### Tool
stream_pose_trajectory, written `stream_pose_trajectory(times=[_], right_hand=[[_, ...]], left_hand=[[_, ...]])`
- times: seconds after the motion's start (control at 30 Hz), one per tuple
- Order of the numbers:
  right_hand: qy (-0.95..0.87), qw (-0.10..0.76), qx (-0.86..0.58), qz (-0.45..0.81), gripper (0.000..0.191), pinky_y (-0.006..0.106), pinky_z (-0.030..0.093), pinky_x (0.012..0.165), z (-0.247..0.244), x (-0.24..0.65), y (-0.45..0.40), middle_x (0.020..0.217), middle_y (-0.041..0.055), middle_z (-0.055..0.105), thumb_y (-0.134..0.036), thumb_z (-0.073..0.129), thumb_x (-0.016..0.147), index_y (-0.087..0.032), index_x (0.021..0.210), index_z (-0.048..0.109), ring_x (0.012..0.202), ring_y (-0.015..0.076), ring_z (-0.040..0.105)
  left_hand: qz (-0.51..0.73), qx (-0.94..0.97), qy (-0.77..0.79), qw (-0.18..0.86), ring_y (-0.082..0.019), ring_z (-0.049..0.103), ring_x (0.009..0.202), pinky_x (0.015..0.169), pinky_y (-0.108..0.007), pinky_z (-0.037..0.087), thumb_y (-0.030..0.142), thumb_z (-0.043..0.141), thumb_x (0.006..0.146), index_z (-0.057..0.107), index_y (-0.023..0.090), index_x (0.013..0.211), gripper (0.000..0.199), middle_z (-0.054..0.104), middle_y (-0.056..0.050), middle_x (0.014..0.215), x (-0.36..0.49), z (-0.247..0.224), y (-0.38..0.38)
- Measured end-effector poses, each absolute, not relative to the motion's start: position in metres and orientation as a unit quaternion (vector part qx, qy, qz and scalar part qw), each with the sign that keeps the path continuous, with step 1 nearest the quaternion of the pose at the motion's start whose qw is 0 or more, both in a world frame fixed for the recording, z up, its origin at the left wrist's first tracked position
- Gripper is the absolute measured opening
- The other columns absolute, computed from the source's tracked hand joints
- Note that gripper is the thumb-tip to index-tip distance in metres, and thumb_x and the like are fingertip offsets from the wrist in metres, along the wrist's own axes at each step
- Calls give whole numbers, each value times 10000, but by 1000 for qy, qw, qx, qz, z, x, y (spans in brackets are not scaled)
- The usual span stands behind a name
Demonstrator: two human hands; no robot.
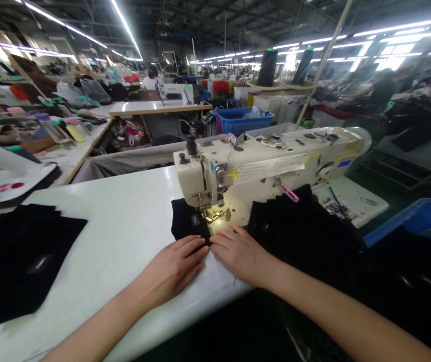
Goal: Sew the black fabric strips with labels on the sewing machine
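Observation:
A small black fabric piece [184, 217] with a little grey label [195, 219] lies under the needle area of a cream sewing machine [272, 156]. My left hand [185, 259] is closed on its near edge, fingers together and thumb close below them. Right beside it, my right hand [240, 254] has its fingertips at the cloth's right-hand corner, by the lit metal presser foot [215, 216]. The fingertips of both hands almost touch. The right thumb is hidden, and dark cloth under the fingers is hard to make out.
A stack of black pieces [23, 261] lies on the left of the white table [113, 216]. More black cloth [298, 226] is heaped right of the needle. Pink snips [289, 192] hang on the machine. A blue basket [419, 216] stands at right; other workstations fill the background.

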State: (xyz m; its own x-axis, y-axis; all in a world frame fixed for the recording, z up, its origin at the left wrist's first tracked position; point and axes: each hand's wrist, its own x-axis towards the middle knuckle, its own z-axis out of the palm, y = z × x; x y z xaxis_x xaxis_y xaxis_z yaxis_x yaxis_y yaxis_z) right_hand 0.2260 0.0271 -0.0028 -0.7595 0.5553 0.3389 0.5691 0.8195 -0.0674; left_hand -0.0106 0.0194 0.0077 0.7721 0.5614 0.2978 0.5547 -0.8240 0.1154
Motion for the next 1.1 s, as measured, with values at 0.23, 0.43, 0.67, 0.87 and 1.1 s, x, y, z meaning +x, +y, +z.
stream_pose_trajectory(times=[0.23, 0.43, 0.67, 0.87, 1.1], right_hand=[[-929, 192, -316, -32, 126, 456, 374, 1096, -6, 221, 42, 1147, 60, 668, -175, 563, 982, -164, 1070, 651, 1131, 232, 563], [-923, 178, -339, -35, 160, 412, 427, 995, -4, 217, 52, 1111, 71, 642, -185, 588, 970, -157, 1109, 661, 1071, 241, 560], [-911, 157, -378, -48, 114, 386, 428, 903, -2, 209, 60, 1033, 77, 629, -208, 575, 981, -182, 1056, 657, 998, 240, 542], [-903, 149, -399, -61, 128, 393, 423, 864, -3, 206, 64, 1046, 79, 635, -214, 571, 981, -200, 1081, 649, 979, 248, 545], [-906, 146, -392, -70, 138, 403, 423, 899, 0, 207, 58, 1046, 81, 624, -205, 569, 980, -183, 1099, 636, 988, 247, 536]], left_hand=[[163, 941, 298, 6, -264, 618, 1197, 991, -423, 572, 251, 479, 999, 661, 179, 1256, 323, 659, -128, 1263, -15, 7, 35], [181, 936, 301, 19, -256, 611, 1195, 989, -417, 570, 252, 484, 992, 654, 181, 1273, 335, 655, -129, 1254, -20, 4, 50], [183, 937, 297, 18, -257, 618, 1167, 974, -408, 571, 246, 462, 1003, 680, 172, 1227, 321, 658, -137, 1227, -21, 7, 66], [195, 932, 303, 34, -255, 626, 1136, 961, -408, 570, 260, 452, 1005, 696, 174, 1204, 326, 658, -140, 1213, -23, 8, 79], [180, 932, 312, 42, -256, 611, 1150, 976, -407, 550, 266, 449, 1006, 686, 183, 1210, 323, 644, -135, 1227, -28, 5, 93]])
